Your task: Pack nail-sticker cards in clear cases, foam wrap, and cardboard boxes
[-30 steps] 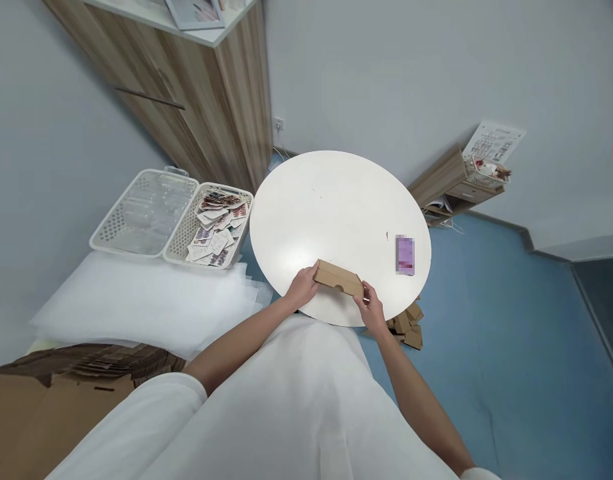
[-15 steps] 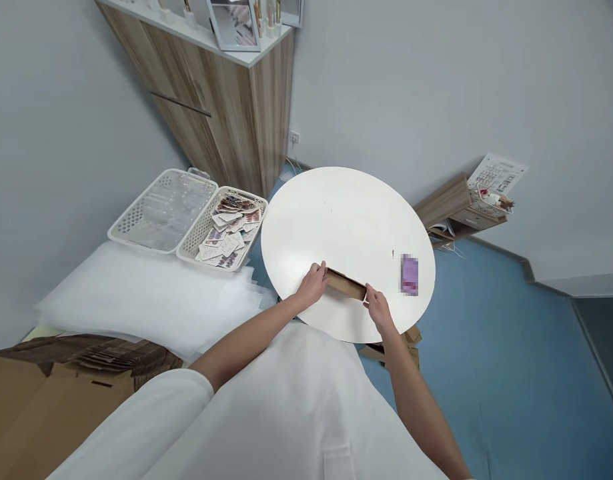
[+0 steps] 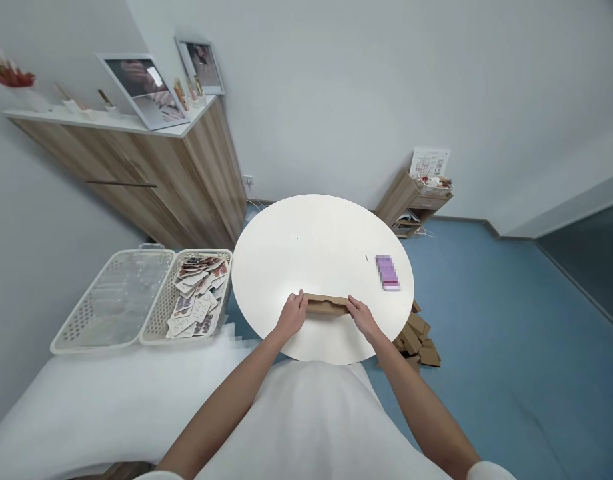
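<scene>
A small brown cardboard box (image 3: 327, 305) is held level between my two hands, over the near part of the round white table (image 3: 306, 247). My left hand (image 3: 292, 316) grips its left end, the thumb along the upper edge. The opposite end is pinched by my right hand (image 3: 362, 316). Along the box's front a notch shows in the cardboard edge; what is inside, if anything, is hidden. To the right on the tabletop lies a purple item (image 3: 387, 272), blurred into blocks.
Left of the table, white baskets stand on stacked white sheets (image 3: 151, 387): one holds printed cards (image 3: 199, 297), the other clear plastic packs (image 3: 119, 293). Folded cardboard pieces (image 3: 417, 337) lie low at the right. A wooden cabinet (image 3: 151, 180) and small shelf (image 3: 411, 200) stand behind.
The box has turned from slanted to nearly level, and its open inside no longer faces me. Both hands still hold its ends. My view has shifted, showing more of the cabinet top.
</scene>
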The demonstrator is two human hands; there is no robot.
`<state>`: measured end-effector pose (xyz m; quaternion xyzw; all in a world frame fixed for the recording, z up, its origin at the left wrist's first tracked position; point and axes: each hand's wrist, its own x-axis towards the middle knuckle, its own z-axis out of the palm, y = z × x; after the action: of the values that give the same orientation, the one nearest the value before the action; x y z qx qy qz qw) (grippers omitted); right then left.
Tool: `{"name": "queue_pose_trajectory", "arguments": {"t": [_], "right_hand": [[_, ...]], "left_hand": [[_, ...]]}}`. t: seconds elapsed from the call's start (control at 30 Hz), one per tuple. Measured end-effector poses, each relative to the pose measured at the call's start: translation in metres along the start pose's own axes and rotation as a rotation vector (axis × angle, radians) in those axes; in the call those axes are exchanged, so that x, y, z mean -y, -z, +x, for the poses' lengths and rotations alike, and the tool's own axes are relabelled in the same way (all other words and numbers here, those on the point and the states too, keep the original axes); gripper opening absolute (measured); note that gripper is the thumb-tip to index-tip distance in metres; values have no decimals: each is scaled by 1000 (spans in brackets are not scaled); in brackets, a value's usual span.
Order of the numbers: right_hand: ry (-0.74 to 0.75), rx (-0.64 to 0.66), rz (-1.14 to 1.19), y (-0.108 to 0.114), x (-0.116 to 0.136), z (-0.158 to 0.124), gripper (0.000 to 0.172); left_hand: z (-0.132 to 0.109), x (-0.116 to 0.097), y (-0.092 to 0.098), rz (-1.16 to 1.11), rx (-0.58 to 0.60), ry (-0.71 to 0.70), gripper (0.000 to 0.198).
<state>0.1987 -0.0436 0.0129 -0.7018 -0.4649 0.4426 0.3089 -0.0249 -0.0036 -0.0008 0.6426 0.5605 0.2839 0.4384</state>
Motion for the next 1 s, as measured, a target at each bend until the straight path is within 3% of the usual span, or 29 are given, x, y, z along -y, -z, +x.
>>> {"name": "queue_pose_trajectory", "arguments": {"t": [0.17, 0.43, 0.63, 0.73, 0.83, 1.0], "right_hand": [[-35, -65, 30, -9, -8, -6, 55], [-153, -40, 245, -17, -9, -13, 47], [-69, -56, 218, -15, -15, -17, 45], [-27, -87, 182, -12, -30, -25, 45], [-27, -158, 108, -6, -50, -32, 49], [-55, -188, -23, 12, -75, -35, 60]], "left_hand": [[0, 10, 3, -10, 81, 36, 41], [-7, 19, -6, -140, 33, 173, 49], [-11, 14, -13, -296, 21, 261, 46], [-16, 17, -29, -302, 29, 207, 45], [-25, 22, -55, -271, 40, 202, 49], [-35, 20, -91, 25, 27, 113, 52]]}}
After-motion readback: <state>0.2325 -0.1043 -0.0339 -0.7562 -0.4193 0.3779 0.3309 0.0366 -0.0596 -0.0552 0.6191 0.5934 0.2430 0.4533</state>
